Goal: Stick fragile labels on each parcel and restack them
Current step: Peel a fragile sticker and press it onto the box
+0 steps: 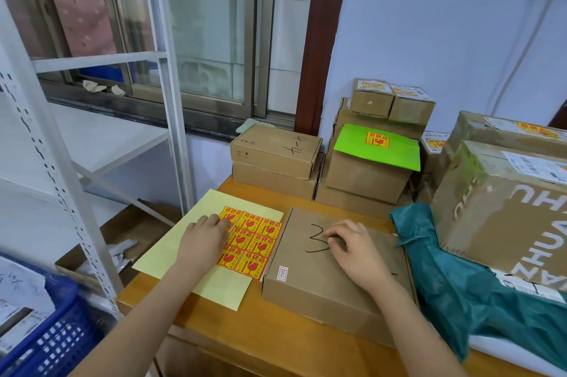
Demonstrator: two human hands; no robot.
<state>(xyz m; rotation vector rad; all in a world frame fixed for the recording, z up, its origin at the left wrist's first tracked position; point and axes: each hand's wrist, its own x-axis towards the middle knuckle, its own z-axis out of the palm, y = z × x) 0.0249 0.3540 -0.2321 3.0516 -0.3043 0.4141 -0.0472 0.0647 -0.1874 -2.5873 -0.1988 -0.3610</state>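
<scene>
Left hand (206, 235) covers top-left label; label sheet (196, 257) corner under box (331, 278).

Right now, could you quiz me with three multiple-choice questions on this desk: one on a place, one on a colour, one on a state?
1. Where is the left hand?
A. on the label sheet
B. on the blue basket
C. on the shelf

2. What colour is the envelope on the stack?
A. pink
B. green
C. white

3. Does the box marked 3 carry a fragile label?
A. yes, on top
B. none visible
C. yes, two on top

Answers: 1 A, its fingers touch the red labels. 2 B, bright green with a label. 3 B, its top shows only writing and the right hand.
</scene>
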